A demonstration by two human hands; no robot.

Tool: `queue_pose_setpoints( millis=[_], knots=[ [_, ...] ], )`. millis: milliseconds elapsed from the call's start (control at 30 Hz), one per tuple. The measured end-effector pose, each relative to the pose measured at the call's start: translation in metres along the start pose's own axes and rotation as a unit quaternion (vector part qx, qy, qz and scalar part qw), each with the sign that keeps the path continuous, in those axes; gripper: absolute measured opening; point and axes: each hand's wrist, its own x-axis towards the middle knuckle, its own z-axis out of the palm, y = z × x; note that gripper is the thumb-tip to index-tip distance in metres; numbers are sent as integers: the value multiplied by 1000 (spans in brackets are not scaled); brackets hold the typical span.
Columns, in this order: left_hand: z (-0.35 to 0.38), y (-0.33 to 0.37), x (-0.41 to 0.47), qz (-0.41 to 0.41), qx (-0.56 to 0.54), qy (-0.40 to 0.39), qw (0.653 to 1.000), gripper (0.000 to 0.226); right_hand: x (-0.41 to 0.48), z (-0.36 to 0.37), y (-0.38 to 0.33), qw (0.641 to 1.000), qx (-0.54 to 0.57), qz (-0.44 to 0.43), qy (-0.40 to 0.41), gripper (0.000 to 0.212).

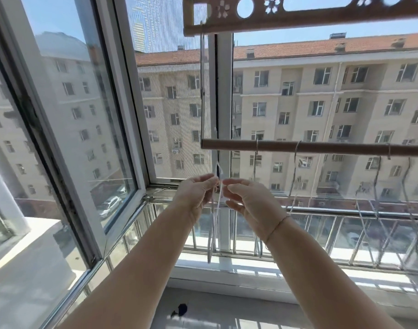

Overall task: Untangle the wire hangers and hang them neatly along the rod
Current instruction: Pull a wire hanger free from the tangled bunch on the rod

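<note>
Two hands, one tangle, just under the rod's left end

The left hand [197, 195] and right hand [244, 203] meet almost fingertip to fingertip. Each pinches the pale wire hangers [215, 222], which dangle between the forearms toward the window sill [250, 263] (there seem to be two or more, but the thin wires blur together). Above runs the brown rod [333, 147], with other hangers [295, 157] hooked over it, spaced apart to the right.
</note>
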Motion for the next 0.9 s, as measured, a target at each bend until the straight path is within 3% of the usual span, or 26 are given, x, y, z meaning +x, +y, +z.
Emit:
queue_pose_setpoints(
  millis=[367,567,667,767,900],
  knots=[
    [-71,-28,7,-33,110,39,993,14,2,15,13,999,-35,25,-11,18],
    [-130,-23,1,8,296,56,954,19,2,54,34,997,-71,31,-19,24],
    [-155,-16,-1,36,387,40,921,18,2,73,57,983,-180,-13,-18,30],
    [-172,-10,1,57,450,15,891,18,5,77,87,929,-362,-73,22,37],
    [-184,-8,8,60,469,-32,881,19,3,59,122,902,-430,-32,-8,35]
  ],
)
